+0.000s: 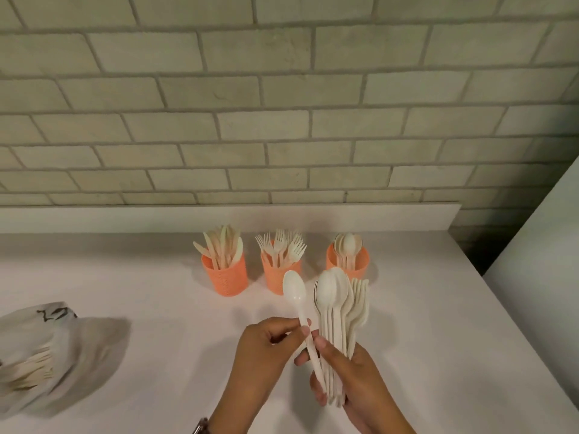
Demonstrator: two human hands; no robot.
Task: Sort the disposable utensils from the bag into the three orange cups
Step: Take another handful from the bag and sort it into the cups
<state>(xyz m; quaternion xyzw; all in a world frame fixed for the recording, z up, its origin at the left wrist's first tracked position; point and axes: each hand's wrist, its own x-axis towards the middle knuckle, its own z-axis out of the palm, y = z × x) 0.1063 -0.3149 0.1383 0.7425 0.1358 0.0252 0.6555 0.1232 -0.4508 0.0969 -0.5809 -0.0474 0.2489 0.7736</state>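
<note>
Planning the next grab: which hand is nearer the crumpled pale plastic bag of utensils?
Left. The left hand, pinching a white plastic spoon, lies right of the bag; the right hand, gripping a bundle of pale utensils, is farther right.

Three orange cups (225,278) in a row hold knives (224,245), forks (282,245) and spoons (347,245); a white spoon (294,291) tilts beside an upright spoon-and-fork bundle (338,296); the bag (62,349) lies crumpled at left.

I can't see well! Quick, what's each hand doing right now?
Left hand: pinching one white spoon by its handle.
Right hand: gripping a bundle of spoons and forks.
</note>
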